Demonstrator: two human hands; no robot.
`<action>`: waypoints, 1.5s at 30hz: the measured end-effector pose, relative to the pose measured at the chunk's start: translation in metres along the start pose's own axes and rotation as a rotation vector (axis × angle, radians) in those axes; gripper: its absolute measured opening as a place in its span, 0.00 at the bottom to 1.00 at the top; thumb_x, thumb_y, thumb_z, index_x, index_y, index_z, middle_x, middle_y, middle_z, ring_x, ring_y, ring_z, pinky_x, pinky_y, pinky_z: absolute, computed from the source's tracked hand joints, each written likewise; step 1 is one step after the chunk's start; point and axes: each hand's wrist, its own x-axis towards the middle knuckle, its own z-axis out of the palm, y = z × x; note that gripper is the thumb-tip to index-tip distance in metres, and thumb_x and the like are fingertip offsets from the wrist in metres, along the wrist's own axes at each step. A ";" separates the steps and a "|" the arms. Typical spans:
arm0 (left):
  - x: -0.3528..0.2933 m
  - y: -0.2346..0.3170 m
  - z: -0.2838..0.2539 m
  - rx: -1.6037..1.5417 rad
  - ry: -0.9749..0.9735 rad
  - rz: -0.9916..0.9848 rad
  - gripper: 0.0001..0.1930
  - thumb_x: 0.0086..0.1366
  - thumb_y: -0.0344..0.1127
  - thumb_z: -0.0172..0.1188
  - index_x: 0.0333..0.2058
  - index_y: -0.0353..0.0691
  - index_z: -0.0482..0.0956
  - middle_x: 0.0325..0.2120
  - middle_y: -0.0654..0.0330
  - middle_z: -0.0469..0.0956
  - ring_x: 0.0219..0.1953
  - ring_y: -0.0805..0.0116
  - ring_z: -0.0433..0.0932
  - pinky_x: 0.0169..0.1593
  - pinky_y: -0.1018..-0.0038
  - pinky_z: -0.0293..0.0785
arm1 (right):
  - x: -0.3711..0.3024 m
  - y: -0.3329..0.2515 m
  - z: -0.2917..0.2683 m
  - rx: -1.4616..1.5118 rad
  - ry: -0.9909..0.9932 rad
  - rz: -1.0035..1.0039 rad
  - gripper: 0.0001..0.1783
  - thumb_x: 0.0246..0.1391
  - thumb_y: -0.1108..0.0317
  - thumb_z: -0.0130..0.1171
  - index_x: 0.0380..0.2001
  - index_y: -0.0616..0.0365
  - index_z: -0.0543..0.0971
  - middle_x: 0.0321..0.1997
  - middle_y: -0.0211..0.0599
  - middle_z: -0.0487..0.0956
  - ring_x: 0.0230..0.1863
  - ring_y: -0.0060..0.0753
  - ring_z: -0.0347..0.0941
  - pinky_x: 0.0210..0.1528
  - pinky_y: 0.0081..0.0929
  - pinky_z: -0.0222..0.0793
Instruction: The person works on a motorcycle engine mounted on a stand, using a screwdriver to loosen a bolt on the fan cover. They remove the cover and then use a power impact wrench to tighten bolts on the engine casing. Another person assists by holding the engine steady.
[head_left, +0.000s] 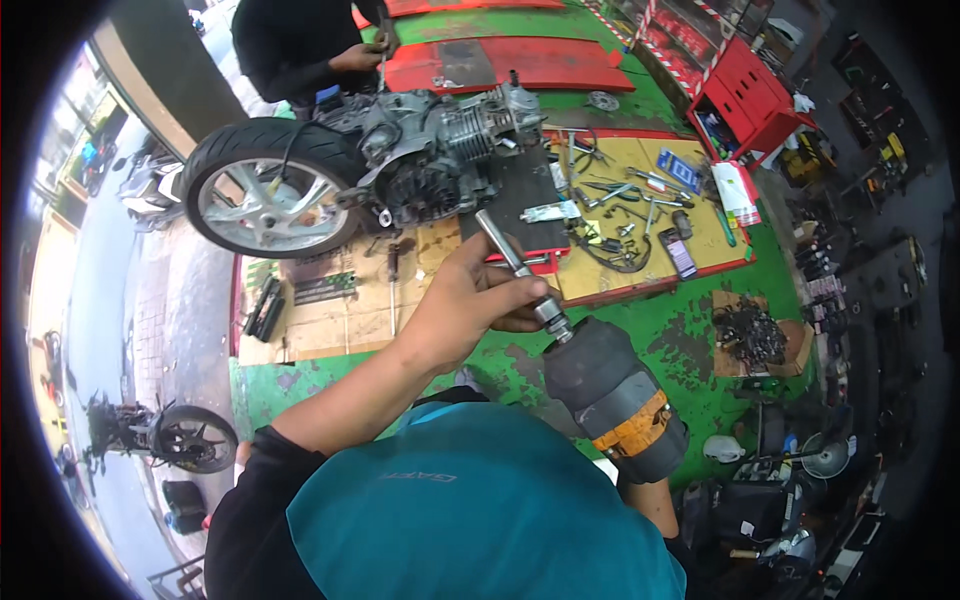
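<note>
A dark grey impact wrench point(612, 385) with an orange band is held up in front of my chest, its nose tilted up and left. My left hand point(465, 300) is closed around a long chrome socket point(503, 242) at the drive end of the wrench, thumb and fingers wrapped on the metal. From below, my right forearm point(652, 504) leads to the body of the wrench; the tool hides my right hand, which bears it from beneath. Beyond my left hand stands a greasy scooter engine point(430, 150) joined to a rear wheel point(270, 190) with a black tire.
Pliers, wrenches and a phone point(678, 252) lie on the yellow-topped platform point(600, 278). A screwdriver point(393, 285) rests nearer on the left. Across the engine, another person's hand point(360, 57) grips a tool. A box of greasy parts point(750, 338) sits on the green floor at right.
</note>
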 end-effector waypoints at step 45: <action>-0.016 -0.020 -0.174 0.962 -0.468 0.218 0.41 0.53 0.44 0.70 0.64 0.36 0.65 0.59 0.43 0.61 0.64 0.42 0.59 0.67 0.56 0.60 | 0.038 -0.075 0.229 0.451 0.604 -0.175 0.33 0.62 0.63 0.57 0.66 0.61 0.59 0.38 0.36 0.72 0.42 0.34 0.69 0.48 0.34 0.67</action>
